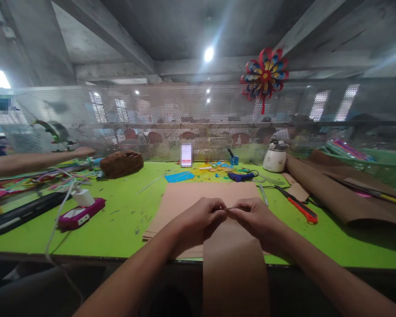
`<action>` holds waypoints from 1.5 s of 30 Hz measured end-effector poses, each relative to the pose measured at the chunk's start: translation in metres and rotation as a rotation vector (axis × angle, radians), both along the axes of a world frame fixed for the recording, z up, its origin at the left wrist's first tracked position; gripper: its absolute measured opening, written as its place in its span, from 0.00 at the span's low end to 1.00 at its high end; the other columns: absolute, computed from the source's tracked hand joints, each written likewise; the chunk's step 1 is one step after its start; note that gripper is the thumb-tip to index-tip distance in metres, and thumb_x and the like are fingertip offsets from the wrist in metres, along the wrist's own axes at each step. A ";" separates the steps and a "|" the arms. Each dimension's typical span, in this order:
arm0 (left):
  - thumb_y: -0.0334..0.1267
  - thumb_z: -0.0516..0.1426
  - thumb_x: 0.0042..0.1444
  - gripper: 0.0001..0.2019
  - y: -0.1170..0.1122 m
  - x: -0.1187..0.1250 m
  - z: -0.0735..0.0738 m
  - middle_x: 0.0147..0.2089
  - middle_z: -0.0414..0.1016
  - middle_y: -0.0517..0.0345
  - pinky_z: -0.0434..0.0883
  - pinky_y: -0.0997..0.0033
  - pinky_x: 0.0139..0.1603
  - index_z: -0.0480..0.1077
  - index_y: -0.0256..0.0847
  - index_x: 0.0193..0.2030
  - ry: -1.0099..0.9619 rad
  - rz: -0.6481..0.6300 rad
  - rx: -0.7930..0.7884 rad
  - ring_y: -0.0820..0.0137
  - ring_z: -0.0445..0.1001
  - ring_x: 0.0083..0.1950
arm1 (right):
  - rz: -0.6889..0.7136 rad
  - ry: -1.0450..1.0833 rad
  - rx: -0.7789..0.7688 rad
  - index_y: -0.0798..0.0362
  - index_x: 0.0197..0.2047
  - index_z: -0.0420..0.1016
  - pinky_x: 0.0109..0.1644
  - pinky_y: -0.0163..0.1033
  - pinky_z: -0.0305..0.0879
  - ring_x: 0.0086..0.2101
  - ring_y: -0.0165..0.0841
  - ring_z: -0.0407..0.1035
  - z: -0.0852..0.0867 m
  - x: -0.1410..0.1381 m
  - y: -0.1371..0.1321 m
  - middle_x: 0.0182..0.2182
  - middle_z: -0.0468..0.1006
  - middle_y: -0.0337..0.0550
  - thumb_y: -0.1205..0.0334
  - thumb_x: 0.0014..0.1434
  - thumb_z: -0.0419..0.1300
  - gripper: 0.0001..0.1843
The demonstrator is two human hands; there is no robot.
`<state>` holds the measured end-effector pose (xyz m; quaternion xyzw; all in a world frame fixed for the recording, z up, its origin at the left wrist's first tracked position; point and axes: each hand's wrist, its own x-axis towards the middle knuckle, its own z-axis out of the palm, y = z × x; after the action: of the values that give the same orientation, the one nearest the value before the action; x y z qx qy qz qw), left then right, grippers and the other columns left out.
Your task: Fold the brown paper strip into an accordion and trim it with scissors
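A long strip of brown paper (pixel 236 268) hangs from my fingers over the table's front edge. My left hand (pixel 207 214) pinches its upper edge near the middle. Close beside it, my right hand (pixel 253 215) pinches the same edge between thumb and fingers. The pinched edge looks narrow and dark, perhaps folded; I cannot make out the detail. Beneath both hands lies a stack of brown paper sheets (pixel 181 193) on the green table (pixel 119 233).
Right of the stack lie an orange utility knife (pixel 302 209), a blue glue gun (pixel 242 176), a white flask (pixel 275 158) and rolled brown paper (pixel 336 193). At left are a purple power strip (pixel 82 214), a brown pouch (pixel 121 164) and another person's arm (pixel 39 163). A phone (pixel 186 154) stands behind.
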<state>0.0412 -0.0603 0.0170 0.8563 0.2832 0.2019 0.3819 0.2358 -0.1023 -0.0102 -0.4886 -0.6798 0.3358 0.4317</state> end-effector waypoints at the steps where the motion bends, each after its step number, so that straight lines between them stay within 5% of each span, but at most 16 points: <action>1: 0.41 0.53 0.55 0.12 -0.001 0.000 0.001 0.33 0.71 0.56 0.60 0.75 0.32 0.71 0.36 0.38 0.018 0.009 0.028 0.73 0.65 0.33 | -0.005 -0.008 0.018 0.58 0.26 0.76 0.27 0.32 0.54 0.27 0.29 0.61 0.001 0.000 0.000 0.22 0.71 0.40 0.55 0.52 0.61 0.14; 12: 0.45 0.52 0.56 0.13 0.001 0.000 -0.002 0.27 0.66 0.60 0.58 0.77 0.27 0.68 0.36 0.34 0.018 0.045 -0.028 0.75 0.61 0.28 | 0.105 0.356 -0.234 0.58 0.30 0.75 0.26 0.32 0.55 0.23 0.27 0.60 0.004 -0.003 -0.013 0.24 0.71 0.40 0.53 0.49 0.63 0.15; 19: 0.43 0.53 0.54 0.12 0.012 0.001 -0.006 0.28 0.66 0.59 0.59 0.76 0.29 0.67 0.35 0.32 0.009 0.024 -0.022 0.74 0.62 0.29 | 0.088 0.494 -0.292 0.56 0.24 0.69 0.26 0.34 0.57 0.21 0.28 0.59 0.011 0.002 -0.016 0.20 0.68 0.38 0.51 0.48 0.64 0.16; 25: 0.44 0.50 0.56 0.14 0.015 -0.007 -0.005 0.27 0.67 0.59 0.56 0.76 0.28 0.67 0.35 0.28 0.084 0.130 0.174 0.75 0.60 0.27 | 0.211 0.563 -0.298 0.55 0.31 0.73 0.33 0.41 0.64 0.26 0.35 0.67 0.016 0.002 -0.018 0.25 0.74 0.43 0.49 0.51 0.61 0.15; 29: 0.45 0.50 0.56 0.15 0.019 -0.009 0.000 0.25 0.66 0.60 0.56 0.76 0.27 0.67 0.35 0.27 0.125 0.084 0.223 0.74 0.59 0.27 | 0.192 0.561 -0.306 0.54 0.35 0.74 0.33 0.41 0.64 0.27 0.35 0.68 0.013 0.004 -0.018 0.27 0.75 0.43 0.48 0.52 0.60 0.17; 34: 0.48 0.50 0.55 0.17 0.019 -0.007 -0.003 0.24 0.62 0.62 0.56 0.76 0.27 0.65 0.35 0.26 0.102 -0.006 0.082 0.76 0.58 0.26 | 0.107 0.174 -0.152 0.56 0.31 0.75 0.28 0.35 0.60 0.25 0.31 0.65 0.023 0.020 -0.005 0.24 0.73 0.42 0.46 0.52 0.58 0.19; 39: 0.48 0.51 0.54 0.16 0.015 -0.005 -0.006 0.22 0.59 0.64 0.54 0.76 0.24 0.63 0.36 0.25 0.085 -0.004 -0.031 0.77 0.55 0.23 | 0.334 -0.490 0.028 0.55 0.28 0.78 0.27 0.33 0.56 0.25 0.30 0.64 0.049 0.020 0.022 0.23 0.73 0.40 0.53 0.52 0.58 0.15; 45: 0.47 0.53 0.51 0.15 0.019 -0.012 -0.010 0.22 0.60 0.62 0.52 0.75 0.24 0.67 0.35 0.25 0.081 0.057 -0.068 0.77 0.54 0.23 | 0.272 -0.581 0.123 0.55 0.24 0.78 0.23 0.31 0.50 0.21 0.26 0.58 0.041 0.005 0.034 0.19 0.69 0.38 0.57 0.49 0.59 0.12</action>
<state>0.0292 -0.0415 0.0069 0.8419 0.3292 0.1681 0.3931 0.2408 -0.0684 0.0307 -0.4416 -0.8527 0.1952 0.1993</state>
